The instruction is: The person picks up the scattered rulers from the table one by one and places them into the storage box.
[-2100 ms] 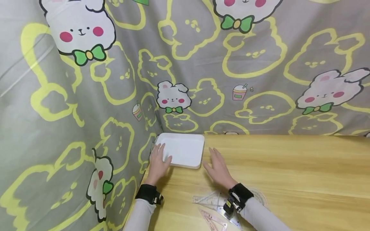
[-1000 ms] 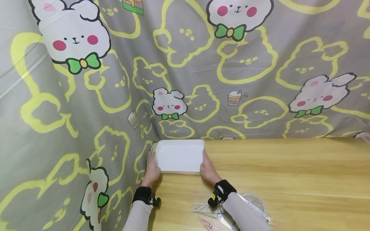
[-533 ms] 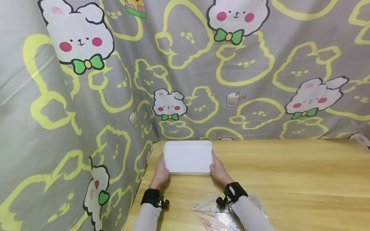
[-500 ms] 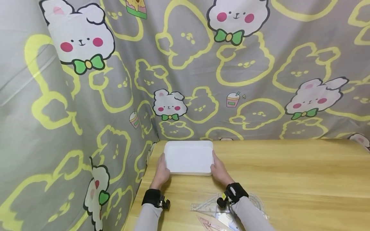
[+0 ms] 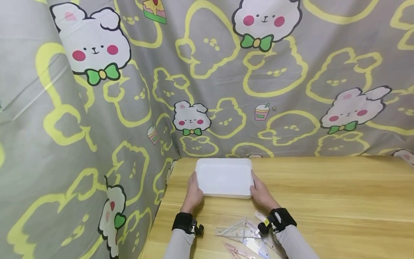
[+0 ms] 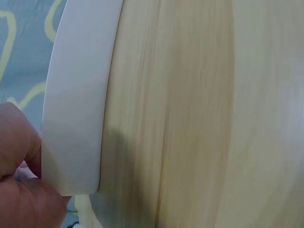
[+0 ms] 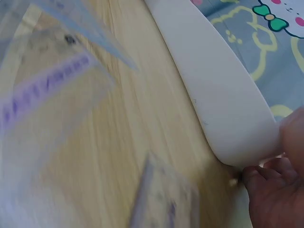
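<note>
A shallow white rectangular tray (image 5: 224, 177) lies on the wooden table (image 5: 323, 194) near its far left corner. My left hand (image 5: 195, 189) grips the tray's left short side, and my right hand (image 5: 258, 190) grips its right short side. In the left wrist view my left hand (image 6: 19, 185) pinches the near corner of the tray's wall (image 6: 76, 109). In the right wrist view the fingers of my right hand (image 7: 280, 185) curl at the end of the tray (image 7: 223, 109). Nothing lies in the tray.
Several clear plastic rulers and set squares (image 5: 242, 233) lie on the table just in front of my right wrist, blurred rulers (image 7: 52, 90) in the right wrist view. A grey cartoon-rabbit cloth (image 5: 97, 144) hangs behind and to the left of the table.
My hands went from lying flat by the tray to gripping its two short sides. The tray has since slid to the right, away from the cloth at the left edge.
</note>
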The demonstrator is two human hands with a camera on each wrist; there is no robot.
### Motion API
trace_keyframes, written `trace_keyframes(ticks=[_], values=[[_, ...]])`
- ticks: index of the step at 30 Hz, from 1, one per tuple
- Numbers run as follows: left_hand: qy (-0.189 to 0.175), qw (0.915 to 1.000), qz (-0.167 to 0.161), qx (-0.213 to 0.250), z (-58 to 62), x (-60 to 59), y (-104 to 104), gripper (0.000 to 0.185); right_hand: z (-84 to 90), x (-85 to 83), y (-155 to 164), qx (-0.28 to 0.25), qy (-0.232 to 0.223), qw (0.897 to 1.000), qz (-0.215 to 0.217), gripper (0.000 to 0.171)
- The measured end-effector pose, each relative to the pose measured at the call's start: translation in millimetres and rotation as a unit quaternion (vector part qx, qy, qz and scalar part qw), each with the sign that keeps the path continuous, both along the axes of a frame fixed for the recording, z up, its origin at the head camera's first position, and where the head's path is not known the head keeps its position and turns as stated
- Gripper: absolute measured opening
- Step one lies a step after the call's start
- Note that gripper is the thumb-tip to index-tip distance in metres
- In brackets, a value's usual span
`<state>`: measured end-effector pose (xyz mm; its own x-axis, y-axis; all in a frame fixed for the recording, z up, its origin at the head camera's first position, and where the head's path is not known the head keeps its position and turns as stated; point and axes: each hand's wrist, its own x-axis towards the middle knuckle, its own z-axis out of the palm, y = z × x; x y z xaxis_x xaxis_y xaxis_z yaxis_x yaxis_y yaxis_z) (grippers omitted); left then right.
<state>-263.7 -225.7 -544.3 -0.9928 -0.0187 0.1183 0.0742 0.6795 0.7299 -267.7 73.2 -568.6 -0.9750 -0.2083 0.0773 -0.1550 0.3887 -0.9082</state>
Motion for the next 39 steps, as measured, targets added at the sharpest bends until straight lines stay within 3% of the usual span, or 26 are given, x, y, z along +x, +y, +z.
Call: trace_keyframes(ticks=[14, 22, 29, 33, 39], values=[[0.008, 0.9997, -0.021, -0.008, -11.1, 16.2, 53.9, 0.082, -4.0, 18.6, 56.3, 0.02, -0.003, 1.0, -0.006, 0.069], [-0.018, 0.9992, -0.014, -0.032, -25.4, 55.0, 81.9, 0.084, -19.3, 56.1, 80.0, 0.026, -0.03, 0.999, 0.001, 0.071], [-0.014, 0.9988, -0.025, -0.04, -28.5, 71.9, 101.0, 0.084, -20.6, 74.4, 99.4, 0.013, -0.028, 1.0, 0.002, 0.072], [-0.017, 0.9966, -0.037, -0.072, -24.5, 66.6, 107.1, 0.084, -16.2, 68.1, 108.4, 0.019, -0.032, 0.999, 0.008, 0.073], [-0.021, 0.9922, -0.057, -0.109, 2.1, 31.1, 114.8, 0.088, 10.1, 40.5, 119.0, 0.039, -0.025, 0.999, 0.011, 0.073]])
